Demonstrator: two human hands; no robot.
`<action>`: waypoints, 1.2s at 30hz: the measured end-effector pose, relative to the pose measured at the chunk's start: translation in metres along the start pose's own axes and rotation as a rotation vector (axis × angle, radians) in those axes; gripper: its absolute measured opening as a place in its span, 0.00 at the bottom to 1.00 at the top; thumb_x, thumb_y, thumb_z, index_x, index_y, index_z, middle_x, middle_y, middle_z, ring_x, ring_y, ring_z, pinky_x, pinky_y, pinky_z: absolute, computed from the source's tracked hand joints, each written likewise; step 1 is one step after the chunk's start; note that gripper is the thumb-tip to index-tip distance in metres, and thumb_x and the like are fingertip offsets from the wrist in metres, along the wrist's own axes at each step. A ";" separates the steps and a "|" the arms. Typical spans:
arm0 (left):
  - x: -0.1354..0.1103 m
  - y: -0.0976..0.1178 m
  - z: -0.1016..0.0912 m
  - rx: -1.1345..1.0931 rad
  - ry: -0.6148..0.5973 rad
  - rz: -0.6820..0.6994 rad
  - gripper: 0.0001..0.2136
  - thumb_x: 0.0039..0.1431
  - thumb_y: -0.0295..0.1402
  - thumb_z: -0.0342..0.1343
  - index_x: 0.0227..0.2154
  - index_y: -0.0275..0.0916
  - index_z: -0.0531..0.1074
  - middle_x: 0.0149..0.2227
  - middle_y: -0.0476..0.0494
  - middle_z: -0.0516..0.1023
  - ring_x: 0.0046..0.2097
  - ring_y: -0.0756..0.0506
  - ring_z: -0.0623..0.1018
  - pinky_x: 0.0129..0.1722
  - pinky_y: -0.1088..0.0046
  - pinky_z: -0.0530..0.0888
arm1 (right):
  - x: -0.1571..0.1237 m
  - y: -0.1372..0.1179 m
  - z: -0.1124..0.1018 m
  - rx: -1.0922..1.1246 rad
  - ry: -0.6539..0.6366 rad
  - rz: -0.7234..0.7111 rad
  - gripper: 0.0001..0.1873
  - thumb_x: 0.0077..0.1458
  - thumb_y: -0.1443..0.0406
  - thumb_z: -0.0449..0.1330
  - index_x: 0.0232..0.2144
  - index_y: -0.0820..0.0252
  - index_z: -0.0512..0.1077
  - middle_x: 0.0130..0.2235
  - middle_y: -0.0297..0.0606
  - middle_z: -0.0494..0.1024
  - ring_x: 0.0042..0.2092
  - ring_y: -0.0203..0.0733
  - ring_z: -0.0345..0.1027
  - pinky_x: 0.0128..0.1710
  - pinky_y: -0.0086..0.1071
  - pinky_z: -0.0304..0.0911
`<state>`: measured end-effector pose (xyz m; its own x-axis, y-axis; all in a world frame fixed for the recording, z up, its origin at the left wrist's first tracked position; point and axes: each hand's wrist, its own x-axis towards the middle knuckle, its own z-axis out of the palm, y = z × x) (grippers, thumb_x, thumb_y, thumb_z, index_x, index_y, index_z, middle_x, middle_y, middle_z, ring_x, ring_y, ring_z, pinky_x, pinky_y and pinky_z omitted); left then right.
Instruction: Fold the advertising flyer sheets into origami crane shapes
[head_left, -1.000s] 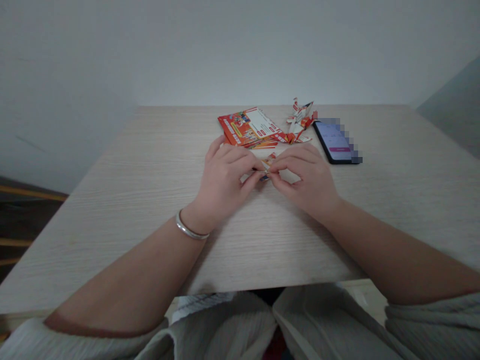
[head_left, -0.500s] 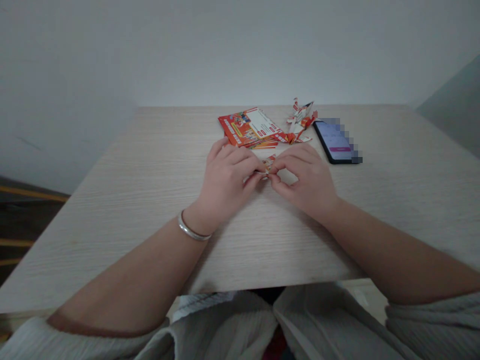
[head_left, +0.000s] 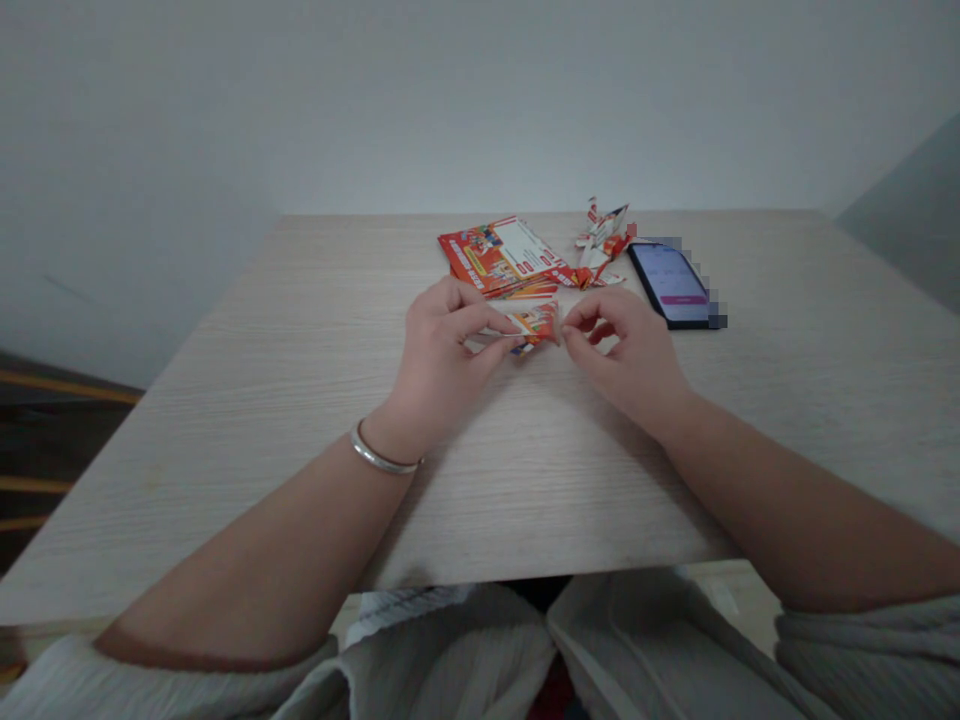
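My left hand (head_left: 446, 350) pinches a small folded piece of printed paper (head_left: 541, 320), red, orange and white, between thumb and forefinger. The paper is held just above the table or against it; I cannot tell which. At its right edge is my right hand (head_left: 630, 345), with thumb and forefinger closed in a pinch. Whether those fingertips grip the edge of the paper is too small to make out. Just behind the hands lies a stack of red printed cards (head_left: 499, 255), the top one with a white panel.
Right of the stack sits a folded paper shape (head_left: 600, 245) with red and white points. Beside it lies a phone (head_left: 671, 285) with its screen lit. All rest on a pale wooden table (head_left: 300, 400) that meets a plain wall at the back.
My hands have drawn slightly apart, the right one moving right. More of the folded paper's printed face now shows between them. The cards, paper shape and phone stay put.
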<state>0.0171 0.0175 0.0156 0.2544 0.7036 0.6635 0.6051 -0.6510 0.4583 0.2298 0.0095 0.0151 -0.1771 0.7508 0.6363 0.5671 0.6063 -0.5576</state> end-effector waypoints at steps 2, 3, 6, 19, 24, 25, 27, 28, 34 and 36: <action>0.000 -0.001 -0.001 -0.008 0.015 -0.024 0.03 0.59 0.35 0.65 0.31 0.44 0.80 0.34 0.46 0.76 0.37 0.45 0.74 0.38 0.65 0.71 | 0.000 0.004 0.000 0.066 -0.015 0.125 0.04 0.54 0.68 0.61 0.28 0.55 0.70 0.29 0.32 0.77 0.30 0.38 0.69 0.27 0.32 0.62; 0.000 -0.001 -0.001 0.009 0.019 -0.019 0.03 0.59 0.35 0.65 0.31 0.45 0.81 0.32 0.47 0.77 0.36 0.46 0.74 0.37 0.65 0.71 | -0.001 0.005 0.001 0.101 -0.028 0.184 0.04 0.54 0.67 0.61 0.28 0.55 0.70 0.28 0.31 0.77 0.29 0.37 0.68 0.27 0.31 0.62; 0.002 0.000 -0.003 0.102 0.006 0.010 0.04 0.62 0.37 0.63 0.33 0.47 0.82 0.27 0.50 0.77 0.32 0.46 0.74 0.38 0.63 0.69 | -0.002 0.006 0.003 0.217 -0.109 0.341 0.08 0.59 0.60 0.61 0.29 0.56 0.71 0.27 0.31 0.78 0.27 0.35 0.69 0.28 0.31 0.64; -0.004 0.001 0.001 -0.032 -0.035 -0.165 0.09 0.65 0.39 0.59 0.42 0.44 0.83 0.44 0.46 0.86 0.44 0.43 0.84 0.45 0.67 0.78 | 0.001 0.014 0.010 0.766 -0.117 0.803 0.21 0.48 0.47 0.70 0.37 0.53 0.78 0.43 0.38 0.85 0.34 0.39 0.78 0.26 0.30 0.72; -0.004 0.000 0.004 -0.173 -0.031 -0.297 0.10 0.65 0.40 0.59 0.39 0.43 0.83 0.40 0.47 0.86 0.40 0.46 0.83 0.40 0.72 0.78 | 0.000 0.015 0.012 0.938 -0.062 0.873 0.15 0.47 0.54 0.72 0.36 0.52 0.79 0.42 0.34 0.85 0.36 0.37 0.78 0.31 0.29 0.76; -0.004 -0.001 0.005 -0.175 -0.030 -0.303 0.09 0.64 0.39 0.60 0.38 0.43 0.83 0.39 0.47 0.86 0.39 0.46 0.83 0.39 0.72 0.78 | -0.001 0.016 0.012 0.941 -0.073 0.875 0.14 0.48 0.54 0.72 0.35 0.52 0.79 0.41 0.34 0.84 0.36 0.37 0.78 0.32 0.30 0.77; -0.004 -0.006 0.007 -0.186 -0.032 -0.310 0.07 0.63 0.37 0.61 0.37 0.42 0.82 0.38 0.47 0.86 0.38 0.47 0.82 0.37 0.71 0.77 | 0.000 0.018 0.012 0.946 -0.104 0.872 0.13 0.49 0.55 0.72 0.35 0.53 0.79 0.39 0.34 0.84 0.36 0.37 0.78 0.35 0.30 0.78; -0.004 -0.009 0.009 -0.211 -0.032 -0.316 0.06 0.62 0.35 0.61 0.38 0.41 0.80 0.37 0.47 0.86 0.37 0.47 0.82 0.36 0.72 0.77 | 0.000 0.019 0.012 0.951 -0.115 0.872 0.13 0.48 0.55 0.72 0.35 0.53 0.79 0.38 0.34 0.84 0.36 0.37 0.78 0.36 0.30 0.78; -0.006 -0.019 0.020 -0.580 0.009 -0.419 0.14 0.62 0.30 0.59 0.48 0.42 0.64 0.34 0.50 0.82 0.34 0.49 0.82 0.35 0.73 0.78 | 0.000 0.021 0.012 0.920 -0.156 0.857 0.16 0.41 0.56 0.76 0.28 0.55 0.77 0.31 0.32 0.81 0.32 0.35 0.75 0.39 0.33 0.78; -0.005 -0.017 0.021 -0.706 0.023 -0.474 0.12 0.62 0.31 0.59 0.46 0.41 0.66 0.36 0.48 0.82 0.35 0.50 0.82 0.37 0.72 0.79 | -0.001 0.020 0.012 0.892 -0.186 0.841 0.17 0.39 0.56 0.77 0.28 0.56 0.77 0.30 0.32 0.80 0.32 0.35 0.73 0.38 0.33 0.77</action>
<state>0.0217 0.0311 -0.0082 0.0722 0.9458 0.3165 0.0293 -0.3192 0.9472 0.2320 0.0243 -0.0031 -0.1763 0.9744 -0.1397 -0.1724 -0.1703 -0.9702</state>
